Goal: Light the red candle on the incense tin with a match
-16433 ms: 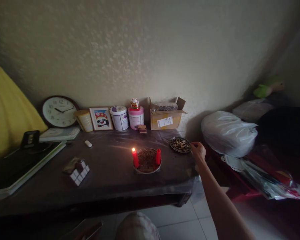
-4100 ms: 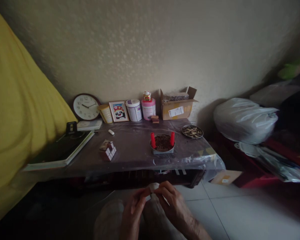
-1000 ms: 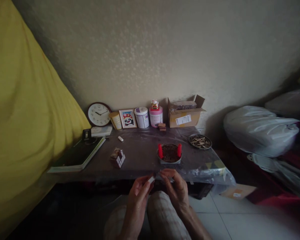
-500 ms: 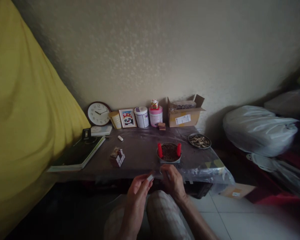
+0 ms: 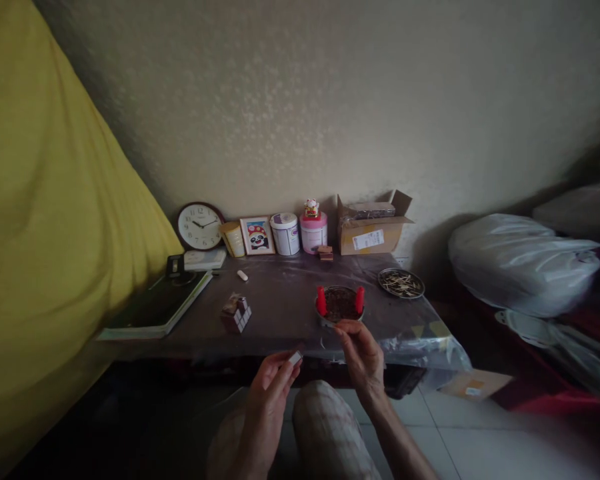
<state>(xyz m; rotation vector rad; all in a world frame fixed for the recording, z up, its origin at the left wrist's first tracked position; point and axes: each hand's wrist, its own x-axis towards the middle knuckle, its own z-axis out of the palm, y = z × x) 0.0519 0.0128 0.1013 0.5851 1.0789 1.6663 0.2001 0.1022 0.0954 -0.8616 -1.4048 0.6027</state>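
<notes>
My left hand [image 5: 270, 383] is closed around a small matchbox [image 5: 295, 359], its pale end facing up, above my lap. My right hand [image 5: 363, 350] is pinched, thumb against fingertips, just in front of a round bowl [image 5: 329, 321] of dark soil. Whatever sits in that pinch is too small to make out. Two red candles stand upright in the soil, one at the left side [image 5: 321, 301] and one at the right [image 5: 360, 300]. A dark round plate [image 5: 401, 293] of pale, thin matchsticks [image 5: 400, 283] lies to the right of the bowl.
On the plastic-covered table [image 5: 280, 313] are a puzzle cube [image 5: 237, 316], a small white object [image 5: 243, 275] and a big book [image 5: 160, 303]. Along the wall stand a clock [image 5: 200, 225], a cup [image 5: 233, 240], a picture frame [image 5: 257, 236], two tins and a cardboard box [image 5: 370, 237].
My right hand has moved away from the matchbox, up and to the right, toward the bowl. My left hand still holds the matchbox, slightly further left.
</notes>
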